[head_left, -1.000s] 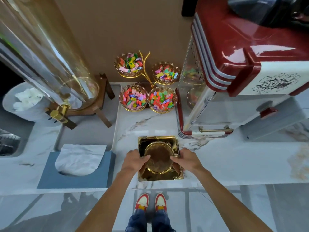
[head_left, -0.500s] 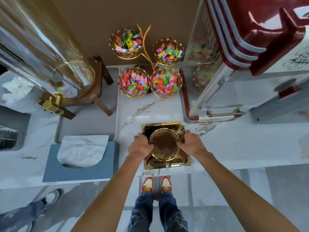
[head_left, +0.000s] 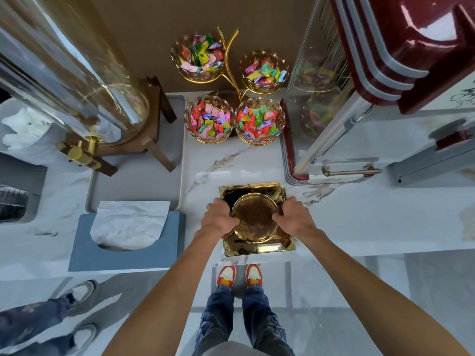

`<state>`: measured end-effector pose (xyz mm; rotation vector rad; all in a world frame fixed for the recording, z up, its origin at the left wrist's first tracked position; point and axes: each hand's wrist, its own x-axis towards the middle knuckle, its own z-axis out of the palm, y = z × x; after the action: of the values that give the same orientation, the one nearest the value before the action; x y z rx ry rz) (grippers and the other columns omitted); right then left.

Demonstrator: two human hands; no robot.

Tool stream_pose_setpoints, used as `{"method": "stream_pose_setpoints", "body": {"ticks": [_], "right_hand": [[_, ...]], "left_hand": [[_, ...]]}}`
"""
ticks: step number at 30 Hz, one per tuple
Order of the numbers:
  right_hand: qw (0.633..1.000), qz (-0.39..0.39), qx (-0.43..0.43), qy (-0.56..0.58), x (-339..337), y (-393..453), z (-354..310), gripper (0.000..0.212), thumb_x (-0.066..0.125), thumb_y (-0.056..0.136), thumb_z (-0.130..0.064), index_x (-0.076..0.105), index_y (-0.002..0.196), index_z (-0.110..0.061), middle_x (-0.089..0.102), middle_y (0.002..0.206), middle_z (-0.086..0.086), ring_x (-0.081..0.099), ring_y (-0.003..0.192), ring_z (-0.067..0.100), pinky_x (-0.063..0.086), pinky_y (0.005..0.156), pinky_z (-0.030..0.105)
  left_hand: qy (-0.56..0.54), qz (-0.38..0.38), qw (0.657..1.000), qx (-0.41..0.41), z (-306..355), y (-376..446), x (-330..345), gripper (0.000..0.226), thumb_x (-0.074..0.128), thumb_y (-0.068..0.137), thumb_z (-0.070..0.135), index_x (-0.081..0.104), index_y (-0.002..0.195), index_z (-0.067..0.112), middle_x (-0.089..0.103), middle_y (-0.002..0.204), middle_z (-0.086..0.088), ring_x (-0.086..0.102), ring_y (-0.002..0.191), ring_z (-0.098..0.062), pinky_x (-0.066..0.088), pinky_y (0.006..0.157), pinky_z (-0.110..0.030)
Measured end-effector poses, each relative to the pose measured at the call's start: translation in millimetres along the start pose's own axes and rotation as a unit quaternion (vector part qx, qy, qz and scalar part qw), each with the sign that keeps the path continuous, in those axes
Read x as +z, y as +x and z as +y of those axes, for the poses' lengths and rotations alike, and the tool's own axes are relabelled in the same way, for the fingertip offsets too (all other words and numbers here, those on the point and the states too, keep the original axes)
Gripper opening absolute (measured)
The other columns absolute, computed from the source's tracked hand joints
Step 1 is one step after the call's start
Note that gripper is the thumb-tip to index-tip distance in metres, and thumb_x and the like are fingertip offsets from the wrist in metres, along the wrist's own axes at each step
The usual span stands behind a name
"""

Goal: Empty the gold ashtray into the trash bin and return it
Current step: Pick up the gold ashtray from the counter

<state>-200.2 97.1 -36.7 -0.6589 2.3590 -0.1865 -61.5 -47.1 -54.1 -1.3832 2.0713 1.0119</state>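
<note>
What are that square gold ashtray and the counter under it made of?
The gold ashtray looks like polished, gold-toned metal: its flat rim mirrors its surroundings, though the round centre looks dull and brownish. The counter looks like glossy white marble or an imitation of it, with grey and tan veins.

A white marbled counter [head_left: 347, 217] carries a gold ashtray [head_left: 257, 242] at its front edge, a blue tissue box [head_left: 123, 255] to the left, a grey tray [head_left: 144, 186], candy bowls [head_left: 208, 119] and what looks like a popcorn machine [head_left: 359, 98].
</note>
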Motion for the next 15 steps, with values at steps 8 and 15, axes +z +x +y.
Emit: {"method": "stream_pose_setpoints", "body": {"ticks": [8,15], "right_hand": [[0.999,-0.034,-0.027,-0.032,-6,0,3,0.026,0.067,0.095,-0.033,0.052,0.09,-0.012,0.051,0.098,0.006,0.054,0.085,0.021,0.047,0.073,0.029],[0.999,-0.039,-0.01,0.02,-13,1,3,0.029,0.068,0.094,-0.034,0.046,0.092,-0.014,0.049,0.075,-0.004,0.054,0.068,0.013,0.038,0.051,0.022]], "left_hand": [[0.001,0.006,1.0,0.0,5,-1,2,0.057,0.077,0.087,0.023,0.044,0.131,0.008,0.059,0.115,-0.013,0.065,0.098,-0.027,0.063,0.079,-0.038],[-0.01,-0.013,1.0,0.011,5,-2,-17,0.054,0.075,0.088,0.024,0.04,0.127,0.011,0.051,0.089,0.0,0.064,0.079,-0.022,0.064,0.064,-0.035]]}}
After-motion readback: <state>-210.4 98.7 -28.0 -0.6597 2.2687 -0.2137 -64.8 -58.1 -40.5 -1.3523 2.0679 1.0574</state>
